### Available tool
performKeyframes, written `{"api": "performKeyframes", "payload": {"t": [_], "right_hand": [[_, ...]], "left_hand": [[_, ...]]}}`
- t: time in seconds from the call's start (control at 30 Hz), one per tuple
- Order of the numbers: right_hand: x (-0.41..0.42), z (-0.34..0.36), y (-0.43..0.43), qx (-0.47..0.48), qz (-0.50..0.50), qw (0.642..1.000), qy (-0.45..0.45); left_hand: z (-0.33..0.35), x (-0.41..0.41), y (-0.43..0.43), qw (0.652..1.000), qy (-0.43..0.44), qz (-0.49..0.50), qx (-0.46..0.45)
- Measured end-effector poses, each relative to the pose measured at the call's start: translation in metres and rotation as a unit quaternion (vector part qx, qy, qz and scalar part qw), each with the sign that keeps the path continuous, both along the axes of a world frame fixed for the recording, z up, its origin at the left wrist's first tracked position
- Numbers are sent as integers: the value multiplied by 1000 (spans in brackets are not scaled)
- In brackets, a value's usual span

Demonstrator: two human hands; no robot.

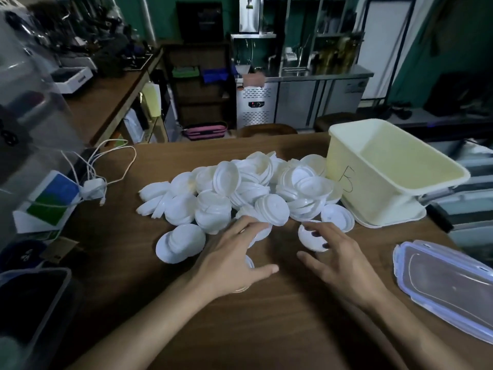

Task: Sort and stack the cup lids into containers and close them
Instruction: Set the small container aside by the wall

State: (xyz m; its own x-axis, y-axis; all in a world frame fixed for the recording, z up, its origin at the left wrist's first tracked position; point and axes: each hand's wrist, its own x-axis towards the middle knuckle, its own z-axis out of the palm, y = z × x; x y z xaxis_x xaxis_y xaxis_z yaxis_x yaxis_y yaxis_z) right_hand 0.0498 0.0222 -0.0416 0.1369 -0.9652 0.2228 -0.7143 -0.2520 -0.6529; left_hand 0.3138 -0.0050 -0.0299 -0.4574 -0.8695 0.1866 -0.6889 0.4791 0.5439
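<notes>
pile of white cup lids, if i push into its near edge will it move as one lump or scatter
Likely scatters: the pile of lids lies loose, lids tilted at odd angles. They look thin and light, so should slide easily on the wooden table. Tilted ones may topple flat.

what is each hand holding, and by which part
Nothing is gripped. The left hand lies spread on the near edge of the lid pile; the right hand touches one loose lid from above.

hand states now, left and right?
Left hand: open, fingers spread over the cup lids, holding nothing.
Right hand: open, fingertips over one loose lid, not gripping.
</notes>
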Motion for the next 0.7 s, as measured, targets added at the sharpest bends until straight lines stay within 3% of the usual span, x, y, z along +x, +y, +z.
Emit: {"api": "performKeyframes", "payload": {"t": [0.37,0.7], "right_hand": [[-88,87,-25,-75,-154,983,64],[-164,100,-64,-29,-305,948,88]], "left_hand": [[81,-110,-113,993,61,-87,-47],[105,-221,-237,992,90,-70,-62]]}}
